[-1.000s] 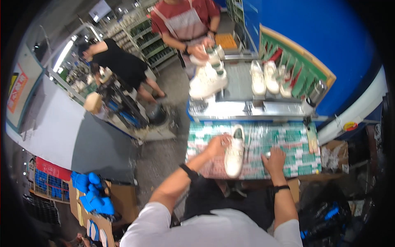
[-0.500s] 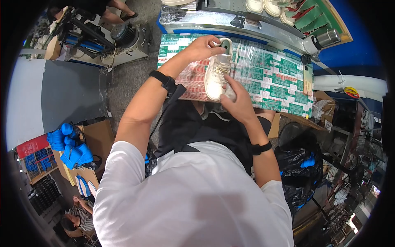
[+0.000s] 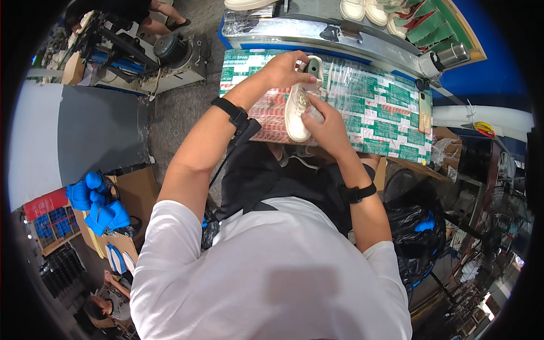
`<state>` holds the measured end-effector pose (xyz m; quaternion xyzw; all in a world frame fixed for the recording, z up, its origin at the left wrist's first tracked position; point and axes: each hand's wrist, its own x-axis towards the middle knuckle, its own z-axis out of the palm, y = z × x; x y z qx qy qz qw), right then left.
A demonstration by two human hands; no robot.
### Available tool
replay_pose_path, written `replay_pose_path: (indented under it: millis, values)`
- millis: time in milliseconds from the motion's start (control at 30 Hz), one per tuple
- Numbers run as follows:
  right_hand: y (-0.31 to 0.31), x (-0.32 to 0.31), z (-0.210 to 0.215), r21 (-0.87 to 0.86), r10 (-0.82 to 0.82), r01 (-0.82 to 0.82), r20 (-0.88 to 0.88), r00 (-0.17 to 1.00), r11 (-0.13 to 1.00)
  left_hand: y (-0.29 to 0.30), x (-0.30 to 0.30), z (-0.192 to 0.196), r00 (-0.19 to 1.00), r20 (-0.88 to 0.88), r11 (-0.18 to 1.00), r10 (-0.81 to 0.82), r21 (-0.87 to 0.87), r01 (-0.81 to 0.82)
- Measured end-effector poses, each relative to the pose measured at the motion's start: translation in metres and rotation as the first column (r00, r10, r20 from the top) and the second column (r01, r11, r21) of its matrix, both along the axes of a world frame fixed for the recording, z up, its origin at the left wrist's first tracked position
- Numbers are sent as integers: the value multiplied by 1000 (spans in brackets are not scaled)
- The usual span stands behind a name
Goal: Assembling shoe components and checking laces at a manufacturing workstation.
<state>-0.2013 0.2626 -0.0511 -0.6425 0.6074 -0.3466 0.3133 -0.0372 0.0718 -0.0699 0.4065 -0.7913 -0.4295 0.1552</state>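
A cream-white lace-up sneaker (image 3: 296,119) lies on the wrapped worktop, its toe pointing toward me and its opening away. At the heel end, my left hand (image 3: 288,71) is closed on the collar, with the thumb across the opening beside a dark green insole. My right hand (image 3: 327,126) is closed over the right side of the shoe, thumb and fingers pinched together at the lacing. What that pinch holds is too small and too covered to make out. Laces show near the fingertips.
The worktop (image 3: 368,107) is covered in green, white and red printed sheet under clear film. A phone (image 3: 424,107) lies at its right end. Beyond runs a metal rail (image 3: 289,28), with more pale shoes (image 3: 352,10) behind. A motor (image 3: 170,50) stands left; blue pieces (image 3: 105,212) sit lower left.
My right hand has shifted slightly, with its fingers now pressed closer onto the lacing. The left hand keeps its hold on the collar. The whole view has moved a little.
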Motion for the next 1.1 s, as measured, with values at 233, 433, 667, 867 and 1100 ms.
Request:
replay_pose_path:
  millis: [233,433,667,867,1100]
  values:
    - [47,37,44,195,246,-429,584,773,882,-5,6,-6,998,58,998,3,-65,1]
    - [43,-18,27,-51,-10,15,103,995,999,-4,10,-4,1000,1,998,-5,63,5]
    - [19,-25,4,-105,-22,9,-122,992,994,21,-6,16,994,104,999,28,31,-31]
    - [24,-34,19,-143,11,-63,-338,941,988,30,-13,18,986,97,987,139,73,-146]
    - [67,-46,74,3,130,-138,-342,931,990,33,-16,18,982,102,987,157,17,-159]
